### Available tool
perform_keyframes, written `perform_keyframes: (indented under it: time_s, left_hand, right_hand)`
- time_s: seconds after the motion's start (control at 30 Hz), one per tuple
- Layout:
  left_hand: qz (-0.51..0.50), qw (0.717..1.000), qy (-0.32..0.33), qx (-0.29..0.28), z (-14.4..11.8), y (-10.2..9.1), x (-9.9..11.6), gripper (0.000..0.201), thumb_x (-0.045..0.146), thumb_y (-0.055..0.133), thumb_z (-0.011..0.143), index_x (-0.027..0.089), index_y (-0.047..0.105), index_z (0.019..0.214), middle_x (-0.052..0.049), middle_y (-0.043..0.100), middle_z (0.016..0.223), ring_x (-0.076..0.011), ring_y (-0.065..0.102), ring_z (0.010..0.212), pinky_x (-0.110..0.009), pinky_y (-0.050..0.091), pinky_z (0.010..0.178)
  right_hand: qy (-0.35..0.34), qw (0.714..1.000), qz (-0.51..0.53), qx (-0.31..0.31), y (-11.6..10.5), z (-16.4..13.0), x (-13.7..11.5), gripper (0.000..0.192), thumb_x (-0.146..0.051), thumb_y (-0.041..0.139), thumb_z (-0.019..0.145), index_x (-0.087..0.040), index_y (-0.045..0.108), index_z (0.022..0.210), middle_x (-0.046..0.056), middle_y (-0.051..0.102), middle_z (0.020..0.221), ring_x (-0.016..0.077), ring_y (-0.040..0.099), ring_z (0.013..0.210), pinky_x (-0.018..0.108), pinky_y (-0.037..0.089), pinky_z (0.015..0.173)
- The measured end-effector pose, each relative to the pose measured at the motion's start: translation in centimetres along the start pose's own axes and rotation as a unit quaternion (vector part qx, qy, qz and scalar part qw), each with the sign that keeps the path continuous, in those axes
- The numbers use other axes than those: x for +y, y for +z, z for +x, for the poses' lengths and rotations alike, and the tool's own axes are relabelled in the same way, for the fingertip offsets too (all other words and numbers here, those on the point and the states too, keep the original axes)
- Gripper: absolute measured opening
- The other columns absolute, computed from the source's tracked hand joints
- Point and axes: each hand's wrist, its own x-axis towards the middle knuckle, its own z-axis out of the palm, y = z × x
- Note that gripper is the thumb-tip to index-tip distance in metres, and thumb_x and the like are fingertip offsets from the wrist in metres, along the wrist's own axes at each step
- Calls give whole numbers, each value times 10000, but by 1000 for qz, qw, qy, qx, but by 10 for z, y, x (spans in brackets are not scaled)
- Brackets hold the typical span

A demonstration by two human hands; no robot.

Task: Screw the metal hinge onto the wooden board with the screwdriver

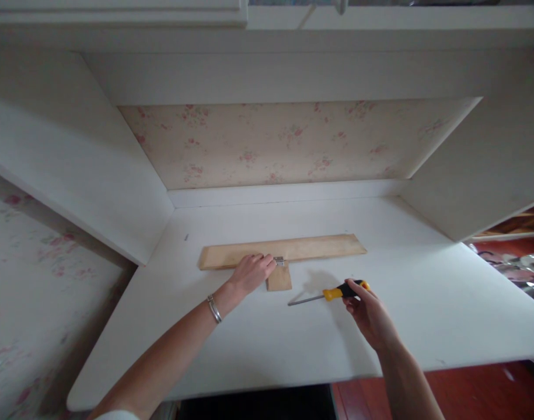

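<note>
A long wooden board [319, 247] lies across the white desk, with a short wooden block [279, 279] set against its near edge. Over the joint between them sits a small silver metal hinge [278, 261]. The bent fingers of my left hand [253, 273] are closed at the hinge's left side, and their tips are partly hidden. To the right, my right hand [372, 315] grips a yellow and black screwdriver [332, 293] by its handle. Its shaft points left, with the tip in front of the block and apart from the wood.
The white desk [232, 356] has side panels left [74, 146] and right [481, 151] and a cabinet [118, 14] overhead. A small dark piece [186, 237] lies at the back left. Shiny objects [524, 271] stand beyond the right edge, above a red floor [481, 391].
</note>
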Motion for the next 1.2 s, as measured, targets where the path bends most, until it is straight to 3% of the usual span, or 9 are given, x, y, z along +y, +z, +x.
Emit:
perform_keyframes:
  time_s: [0.23, 0.33, 0.43, 0.53, 0.63, 0.77, 0.87, 1.0, 1.2]
  left_hand:
    - [-57, 993, -100, 35, 2, 13, 8, 295, 315, 331, 961, 173, 581, 897, -67, 589, 889, -164, 596, 757, -252, 421, 587]
    - [-116, 975, -176, 78, 2, 15, 12, 330, 366, 330, 959, 179, 587, 871, -55, 600, 871, -153, 599, 734, -249, 423, 595]
    - [-205, 945, -211, 141, -3, 15, 6, 296, 365, 378, 948, 187, 597, 860, -39, 619, 878, -140, 601, 782, -243, 440, 684]
    - [-253, 919, -226, 201, -16, 17, -19, 234, 321, 439, 928, 186, 620, 867, -36, 638, 884, -136, 596, 832, -239, 439, 751]
    - [-224, 905, -277, 231, -37, 22, -62, 213, 314, 487, 899, 178, 646, 855, -41, 644, 846, -142, 591, 787, -247, 440, 735]
    - [-142, 893, -356, 235, -73, 32, -125, 248, 341, 480, 891, 178, 665, 869, -46, 653, 872, -155, 590, 784, -260, 433, 741]
    - [-87, 882, -416, 203, -97, 41, -159, 274, 362, 468, 888, 184, 677, 884, -54, 660, 906, -171, 597, 792, -268, 425, 699]
    - [-44, 880, -445, 160, -114, 50, -185, 297, 370, 447, 891, 190, 682, 906, -57, 662, 954, -185, 603, 828, -267, 418, 666]
    - [-32, 885, -457, 82, -114, 61, -197, 303, 349, 439, 888, 182, 689, 929, -80, 655, 961, -197, 587, 885, -267, 424, 703]
  right_hand:
    - [-2, 1000, -9, 2, 2, -2, 4, 294, -304, 773, 694, -150, 641, 906, -5, 568, 742, 74, 519, 550, 149, 418, 391]
    - [0, 1000, -1, 5, 4, -4, 4, 288, -303, 775, 692, -148, 639, 893, -5, 567, 737, 73, 517, 547, 149, 417, 387]
    - [0, 1000, 0, 11, 3, -5, 5, 290, -299, 778, 686, -150, 640, 893, -5, 572, 742, 75, 519, 547, 150, 420, 383]
    - [1, 1000, 6, 11, 1, -4, 7, 289, -295, 780, 683, -150, 644, 893, -2, 582, 758, 75, 519, 545, 153, 423, 379]
    - [4, 1000, 13, 6, -1, -4, 10, 279, -286, 782, 681, -154, 645, 885, -3, 591, 771, 79, 527, 555, 157, 437, 385]
    - [12, 1000, 17, 12, -1, -2, 14, 287, -276, 788, 671, -160, 652, 895, -3, 602, 781, 81, 538, 564, 153, 452, 394]
    - [17, 1000, 17, 18, 1, -3, 16, 301, -266, 802, 652, -150, 658, 890, 6, 612, 786, 89, 555, 575, 153, 465, 407]
    - [6, 999, 17, 27, 8, -7, 13, 328, -256, 819, 625, -137, 663, 889, 15, 620, 755, 104, 574, 578, 159, 484, 431]
    - [-5, 999, 39, 27, 26, -17, 2, 339, -252, 822, 614, -139, 678, 900, 14, 624, 762, 96, 573, 590, 140, 491, 447]
